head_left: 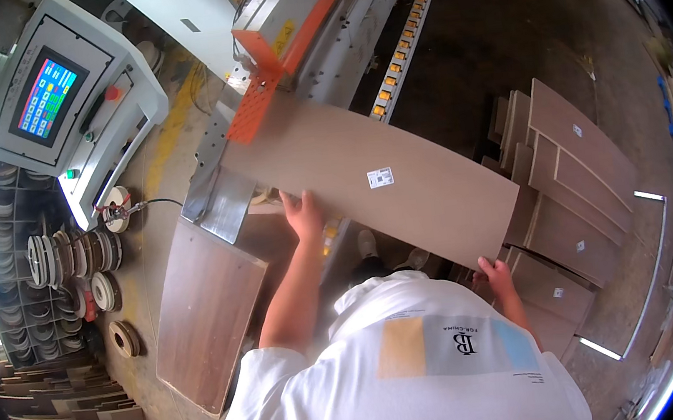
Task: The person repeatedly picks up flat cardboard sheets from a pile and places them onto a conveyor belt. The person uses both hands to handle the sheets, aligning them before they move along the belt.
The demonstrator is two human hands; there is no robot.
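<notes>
A long brown panel (428, 199) with a small white label lies flat in front of me. Its far left end reaches beneath the perforated orange guard (255, 107) of the machine, on a metal plate (226, 202). My left hand (302, 214) grips the panel's near edge close to that plate, with part of the fingers on top and the rest hidden underneath. At the near right corner, my right hand (494, 276) is closed on the panel, thumb on the upper face.
A control console (79, 99) with a lit screen stands at the left, above edging rolls (73, 255). A brown wood-grain panel (207, 318) is left of my arm. Stacked labelled panels (577, 180) are at the right. A roller strip (398, 64) runs away beyond the panel.
</notes>
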